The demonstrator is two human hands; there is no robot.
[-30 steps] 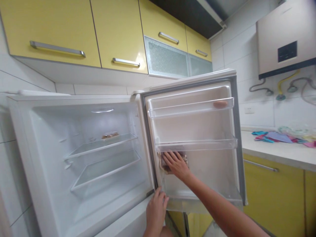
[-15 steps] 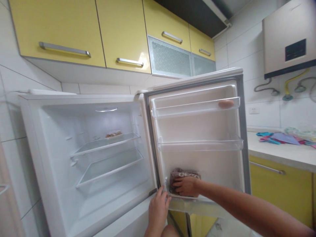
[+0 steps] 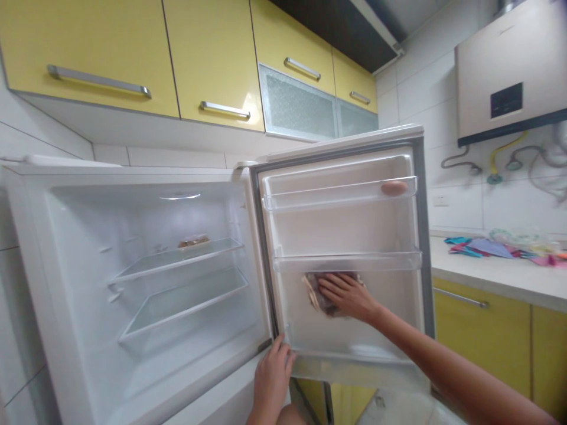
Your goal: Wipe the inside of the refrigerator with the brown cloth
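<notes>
Filling the lower left, the fridge [image 3: 93, 330] stands open beneath a row of yellow cupboards [image 3: 212, 53], two of them with frosted glass below. Its door [image 3: 341, 227] is swung out to the right, the inner face towards the camera. On the wall at upper right hangs a heater [image 3: 481, 65], with pipes below it. Under that runs a white counter [image 3: 460, 274], yellow cabinets beneath. Two glass shelves [image 3: 183, 295] sit one above the other inside the fridge. Clear bins cross the door: a top bin [image 3: 319, 196], a middle bin [image 3: 348, 261] and a bottom bin [image 3: 354, 367]. A coloured pile [image 3: 491, 248] lies on the counter. The brown cloth [image 3: 315, 293] is against the door's inner face, just below the middle bin. Over it lies the right hand [image 3: 348, 294], flat, fingers extended and not closed around it. The left hand [image 3: 271, 375] is at the door's lower hinge-side corner, fingers bent; whether they clasp the edge or merely rest there, I cannot tell. A small packet [image 3: 194, 242] rests on the upper shelf. Smallest is a brown egg [image 3: 394, 188], at the right end of the top bin.
</notes>
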